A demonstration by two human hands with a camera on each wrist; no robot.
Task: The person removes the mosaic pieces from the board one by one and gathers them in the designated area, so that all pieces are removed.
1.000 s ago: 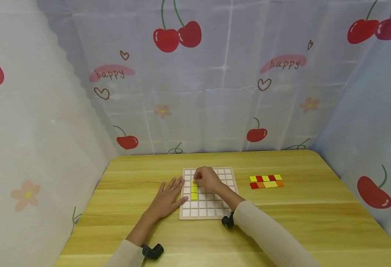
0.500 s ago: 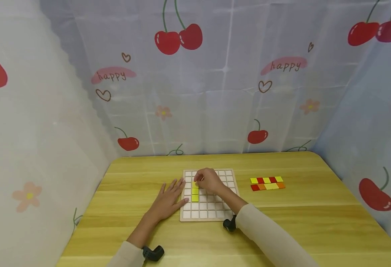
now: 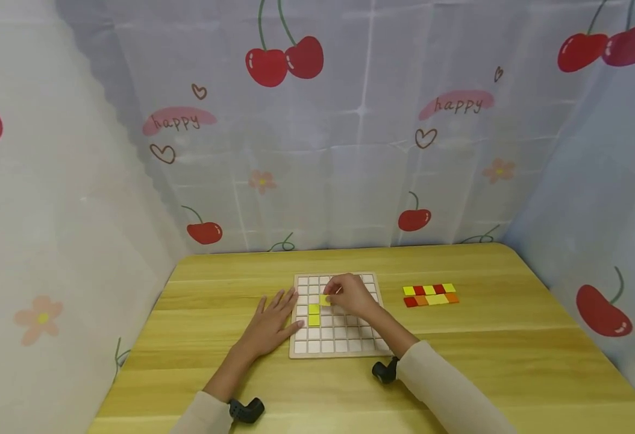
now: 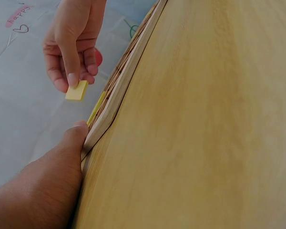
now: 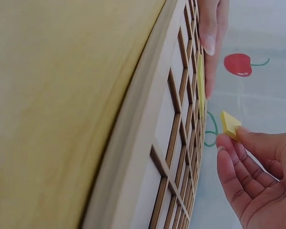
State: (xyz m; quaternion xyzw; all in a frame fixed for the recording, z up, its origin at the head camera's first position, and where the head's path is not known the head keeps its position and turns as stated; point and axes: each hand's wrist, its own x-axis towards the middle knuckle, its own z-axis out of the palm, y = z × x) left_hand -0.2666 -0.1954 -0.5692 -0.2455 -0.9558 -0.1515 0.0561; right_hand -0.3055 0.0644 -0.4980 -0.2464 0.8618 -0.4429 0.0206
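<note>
A wooden grid board [image 3: 328,355] with white square cells lies on the table. Two yellow square tiles [image 3: 314,320] fill neighbouring cells of one column near its left side. My right hand [image 3: 352,295] is over the board and pinches another yellow square tile [image 5: 230,125] between thumb and fingers. In the left wrist view that tile [image 4: 76,90] is held up clear of the board surface. Along the board's left edge rests my left hand [image 3: 270,325], fingers straight and spread, with the thumb touching the rim. The right hand hides some of the upper cells.
Two rows of red, orange and yellow tiles [image 3: 430,295] lie on the wooden table [image 3: 502,361] to the right of the board. Behind and at the sides hangs a cherry-printed curtain [image 3: 344,181]. Each wrist wears a black camera [image 3: 247,410].
My right hand has drawn back to the right, lifting the pinched yellow tile off the column's upper end. Two yellow tiles stay in that column. My left hand keeps its place on the board.
</note>
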